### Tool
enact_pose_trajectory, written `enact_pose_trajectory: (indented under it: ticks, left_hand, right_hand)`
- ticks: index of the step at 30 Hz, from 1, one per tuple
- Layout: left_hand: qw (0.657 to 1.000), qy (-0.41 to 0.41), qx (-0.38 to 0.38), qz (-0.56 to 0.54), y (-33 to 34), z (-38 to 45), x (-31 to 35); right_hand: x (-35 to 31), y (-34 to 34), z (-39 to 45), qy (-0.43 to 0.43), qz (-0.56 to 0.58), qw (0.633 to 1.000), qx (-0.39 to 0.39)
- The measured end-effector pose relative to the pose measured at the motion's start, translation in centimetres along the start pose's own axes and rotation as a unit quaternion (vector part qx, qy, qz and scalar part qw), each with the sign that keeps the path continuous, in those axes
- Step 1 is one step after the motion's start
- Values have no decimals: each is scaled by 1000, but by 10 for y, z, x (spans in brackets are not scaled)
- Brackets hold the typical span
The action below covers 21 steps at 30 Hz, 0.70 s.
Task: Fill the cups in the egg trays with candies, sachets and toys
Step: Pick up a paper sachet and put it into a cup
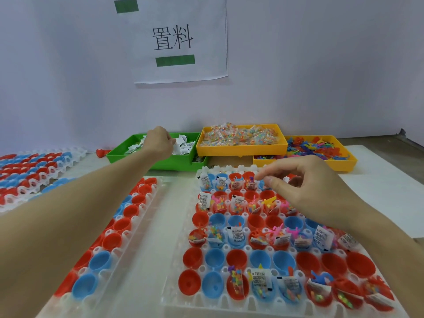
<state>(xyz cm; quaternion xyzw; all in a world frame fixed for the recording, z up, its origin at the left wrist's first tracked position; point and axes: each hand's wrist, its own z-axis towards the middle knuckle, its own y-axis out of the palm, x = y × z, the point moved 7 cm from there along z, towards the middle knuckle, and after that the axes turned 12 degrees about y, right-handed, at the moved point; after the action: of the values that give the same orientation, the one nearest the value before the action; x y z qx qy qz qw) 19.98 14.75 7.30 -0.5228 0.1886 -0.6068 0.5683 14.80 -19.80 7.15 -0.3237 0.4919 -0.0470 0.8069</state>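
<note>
Wall sign [180, 40] at 12 o'clock reads "置料", with green bars above and below. Left hand [160, 140] reaches into the green bin [160, 162] at 11 o'clock, fingers curled around white sachets [183, 145]. Right hand [307, 182] hovers over the far rows of the centre egg tray [174, 267], fingers loosely bent, holding nothing visible. Sachet print is too small to read. Candies [241, 135] and toys [316, 149] fill yellow bins at 1 o'clock.

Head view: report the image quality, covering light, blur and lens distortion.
Head view: soft, even light, faint shadows only; wide-angle bend stretches the egg tray and forearms toward the frame edges; right hand slightly motion-blurred over the far cups; left hand in the green bin reasonably sharp; wall sign crisp, no glare.
</note>
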Motion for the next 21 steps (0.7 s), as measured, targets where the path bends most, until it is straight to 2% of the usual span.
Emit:
enact_pose_trajectory:
  ticks: [12,21]
  left_hand:
    - [985,-61,95,-129,-6,-2,-8]
    - [952,-119,85,-269,2,-1,-17]
  right_hand:
    - [1,1,0,4,2,1000,-5]
    - [-2,1,-1,0,-4,1000,-8]
